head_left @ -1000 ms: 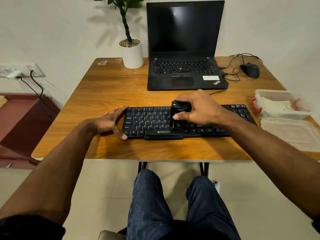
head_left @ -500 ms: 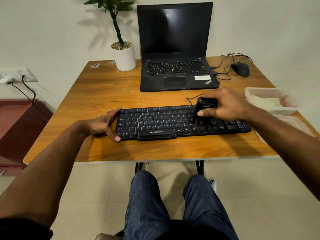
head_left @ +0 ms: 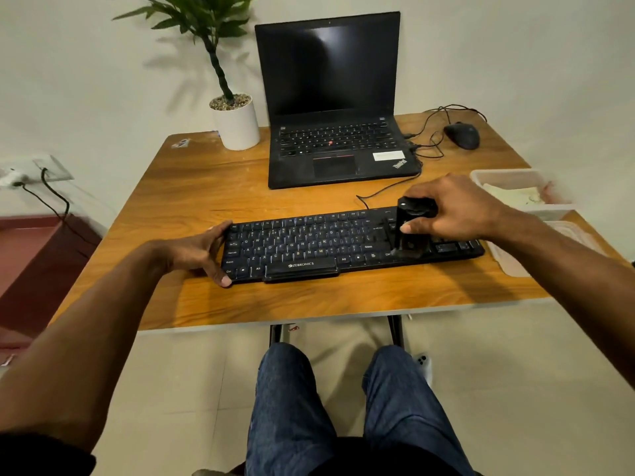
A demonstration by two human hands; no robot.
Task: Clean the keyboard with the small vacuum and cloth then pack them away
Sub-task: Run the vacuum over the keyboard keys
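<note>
1. My left hand (head_left: 202, 250) grips the left end of the keyboard (head_left: 309, 245), thumb on its near corner, fingers curled over the far edge.
2. The keyboard lies along the desk's (head_left: 192, 201) near edge, roughly parallel to it.
3. Behind it, a potted plant (head_left: 237, 121) and an open laptop (head_left: 335, 108) stand at the far edge.
4. My right hand (head_left: 457, 209) holds the small vacuum (head_left: 410, 228) upright, fingers clamped round its top, its nozzle on the keys at the keyboard's right end.
5. A mouse (head_left: 462, 135) sits at the far right corner; a plastic box (head_left: 522, 194) with a cloth (head_left: 515, 195) inside sits at the right edge.
</note>
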